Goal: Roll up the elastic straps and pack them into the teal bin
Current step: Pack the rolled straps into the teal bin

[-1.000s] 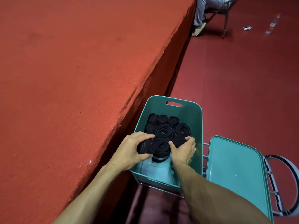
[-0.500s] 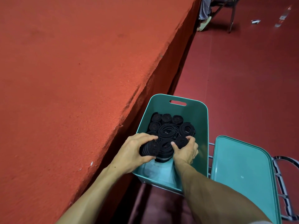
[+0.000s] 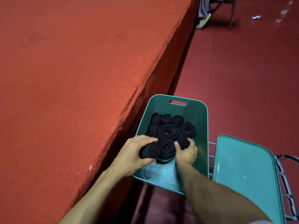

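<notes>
The teal bin (image 3: pixel 199 120) sits low beside the red table and holds several rolled black elastic straps (image 3: pixel 168 131) packed on end. My left hand (image 3: pixel 131 152) grips a rolled strap (image 3: pixel 148 151) at the near left of the pack. My right hand (image 3: pixel 186 152) curls round a small roll (image 3: pixel 182 142) at the near right. Another roll (image 3: pixel 166 149) stands between my hands. The near part of the bin floor is bare.
A red felt-covered table (image 3: pixel 72 78) fills the left, its edge right beside the bin. A teal lid (image 3: pixel 242 167) lies to the right on a metal rack (image 3: pixel 286 178). A seated person's foot (image 3: pixel 203 21) and chair legs show far back.
Both hands have stayed on the near rolls, pressing them slightly further into the pack. The camera view has shifted a little.
</notes>
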`<state>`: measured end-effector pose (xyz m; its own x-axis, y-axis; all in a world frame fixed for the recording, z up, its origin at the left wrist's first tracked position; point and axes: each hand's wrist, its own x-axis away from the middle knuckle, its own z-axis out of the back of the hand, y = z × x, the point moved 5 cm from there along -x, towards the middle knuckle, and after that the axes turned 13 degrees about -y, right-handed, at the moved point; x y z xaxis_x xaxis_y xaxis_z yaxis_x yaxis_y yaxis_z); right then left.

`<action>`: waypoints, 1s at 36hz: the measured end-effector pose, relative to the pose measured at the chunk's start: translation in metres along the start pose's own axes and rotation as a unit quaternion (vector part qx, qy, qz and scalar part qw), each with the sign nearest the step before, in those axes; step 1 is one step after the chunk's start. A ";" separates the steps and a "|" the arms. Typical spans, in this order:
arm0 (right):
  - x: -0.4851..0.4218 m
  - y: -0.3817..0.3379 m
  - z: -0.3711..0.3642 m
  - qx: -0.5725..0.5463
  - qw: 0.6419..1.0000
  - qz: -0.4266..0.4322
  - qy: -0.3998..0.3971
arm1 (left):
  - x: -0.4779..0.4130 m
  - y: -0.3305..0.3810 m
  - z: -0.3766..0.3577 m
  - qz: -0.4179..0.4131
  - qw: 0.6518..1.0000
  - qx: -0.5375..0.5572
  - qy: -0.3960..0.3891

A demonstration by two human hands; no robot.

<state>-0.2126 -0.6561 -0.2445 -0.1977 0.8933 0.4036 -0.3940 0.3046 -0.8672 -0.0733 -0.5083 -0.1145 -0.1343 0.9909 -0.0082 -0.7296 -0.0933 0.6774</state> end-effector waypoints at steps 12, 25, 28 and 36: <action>0.001 -0.002 -0.002 -0.014 1.000 -0.009 -0.020 | -0.001 0.001 0.000 -0.003 1.000 -0.004 0.002; 0.013 -0.023 0.015 0.024 0.998 -0.025 -0.060 | -0.011 0.004 0.001 0.015 1.000 -0.010 -0.002; 0.018 -0.034 0.020 0.038 0.997 0.004 -0.072 | -0.016 0.006 0.002 0.026 0.999 -0.024 0.001; 0.033 -0.062 0.032 -0.046 0.987 0.103 -0.114 | -0.017 0.011 0.004 0.064 0.997 -0.027 0.042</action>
<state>-0.2236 -0.6561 -0.1678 -0.4658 0.8455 0.2612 -0.2436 0.1613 -0.9564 -0.0757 -0.5255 -0.1039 -0.2823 0.9593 0.0117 -0.7375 -0.2248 0.6368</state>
